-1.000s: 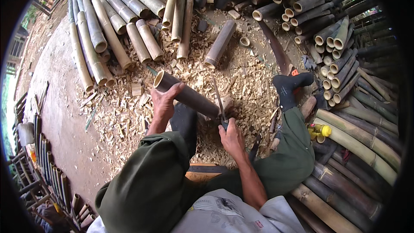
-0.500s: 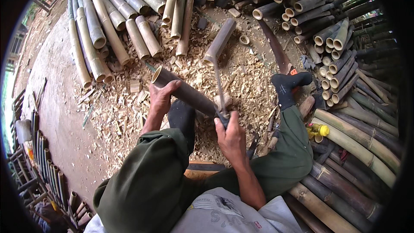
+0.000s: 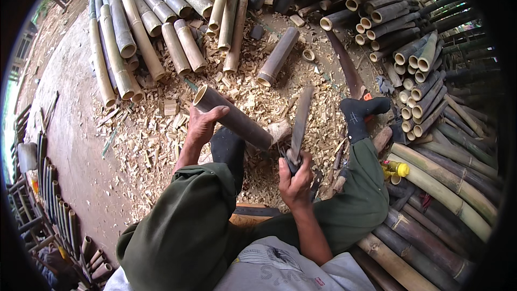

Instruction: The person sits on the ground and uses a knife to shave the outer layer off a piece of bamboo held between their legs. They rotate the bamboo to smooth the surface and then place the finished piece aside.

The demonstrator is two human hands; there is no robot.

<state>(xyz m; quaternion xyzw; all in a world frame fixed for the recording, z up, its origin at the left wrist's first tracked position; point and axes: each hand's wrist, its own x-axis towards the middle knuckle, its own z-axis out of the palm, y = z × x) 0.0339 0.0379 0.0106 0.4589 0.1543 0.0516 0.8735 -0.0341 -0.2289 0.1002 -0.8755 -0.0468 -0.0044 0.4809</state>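
Knife swung rightward, clear of bamboo tube, clenched in right hand; left hand grasping tube slantwise over wood chips, upper end cut open, lower end's finish unclear.

Tube in my left hand: grey-brown, pale-rimmed. Blade in my right hand: dull grey. Chips beneath: pale straw.
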